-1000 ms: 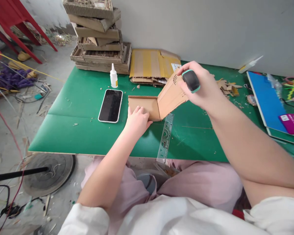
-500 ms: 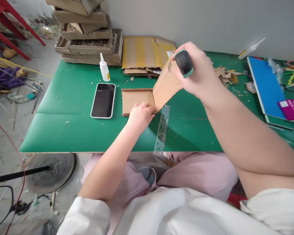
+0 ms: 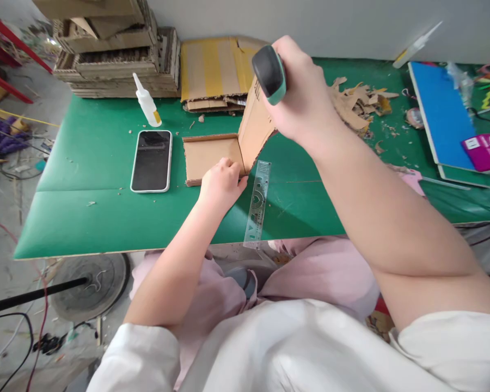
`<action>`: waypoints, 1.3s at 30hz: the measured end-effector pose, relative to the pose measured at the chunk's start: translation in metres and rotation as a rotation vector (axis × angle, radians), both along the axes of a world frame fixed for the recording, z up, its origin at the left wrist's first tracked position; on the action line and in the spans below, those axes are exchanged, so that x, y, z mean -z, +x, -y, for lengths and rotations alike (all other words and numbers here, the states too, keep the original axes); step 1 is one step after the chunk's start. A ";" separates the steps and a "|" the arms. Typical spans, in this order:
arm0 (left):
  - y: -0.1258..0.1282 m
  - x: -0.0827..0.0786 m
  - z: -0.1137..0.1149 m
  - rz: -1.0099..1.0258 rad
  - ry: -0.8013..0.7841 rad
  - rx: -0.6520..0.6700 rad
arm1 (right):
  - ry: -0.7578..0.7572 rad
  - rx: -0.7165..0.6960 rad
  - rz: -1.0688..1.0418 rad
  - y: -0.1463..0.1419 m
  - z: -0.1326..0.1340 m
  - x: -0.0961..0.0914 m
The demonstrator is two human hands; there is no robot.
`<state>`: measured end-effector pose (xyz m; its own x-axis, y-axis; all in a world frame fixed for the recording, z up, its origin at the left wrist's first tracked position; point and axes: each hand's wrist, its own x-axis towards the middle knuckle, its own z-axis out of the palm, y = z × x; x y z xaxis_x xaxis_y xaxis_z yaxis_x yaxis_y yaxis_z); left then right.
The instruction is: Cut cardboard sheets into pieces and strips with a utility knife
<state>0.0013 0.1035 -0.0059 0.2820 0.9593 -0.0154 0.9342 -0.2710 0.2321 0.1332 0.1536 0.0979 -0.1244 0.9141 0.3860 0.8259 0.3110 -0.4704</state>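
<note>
A folded piece of cardboard (image 3: 210, 155) lies on the green table, one panel flat and the other raised steeply on its right. My left hand (image 3: 224, 182) presses on the flat panel beside the fold, fingers curled and thumb at the near edge. My right hand (image 3: 304, 90) is closed around a tool with a black and teal handle (image 3: 268, 74), whose working end is hidden. That hand is at the upper part of the raised panel; whether it grips the panel too, I cannot tell. A clear plastic ruler (image 3: 258, 204) lies just right of the fold, overhanging the table's front edge.
Left of the cardboard lie a phone (image 3: 151, 161) and a standing glue bottle (image 3: 148, 107). Stacked cardboard (image 3: 118, 57) and a yellow-striped cardboard bundle (image 3: 212, 71) are behind. Cardboard scraps (image 3: 357, 106), a blue board (image 3: 443, 117) and a magenta object (image 3: 485, 152) are rightward.
My right hand has moved up and left relative to the flat panel, and the raised panel stands steeper. My left hand stays on the cardboard. The whole view has shifted.
</note>
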 end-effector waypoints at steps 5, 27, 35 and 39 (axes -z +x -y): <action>0.003 0.006 0.000 0.029 0.045 0.002 | -0.057 0.039 0.024 0.000 0.002 -0.002; 0.001 0.011 -0.007 0.371 -0.015 0.030 | -0.052 0.025 0.060 -0.005 0.007 -0.002; 0.004 0.010 -0.004 0.317 -0.010 0.035 | -0.041 -0.024 -0.052 0.021 0.001 0.003; 0.003 0.006 0.001 0.397 0.142 -0.004 | 0.045 -0.096 -0.138 0.059 0.011 0.013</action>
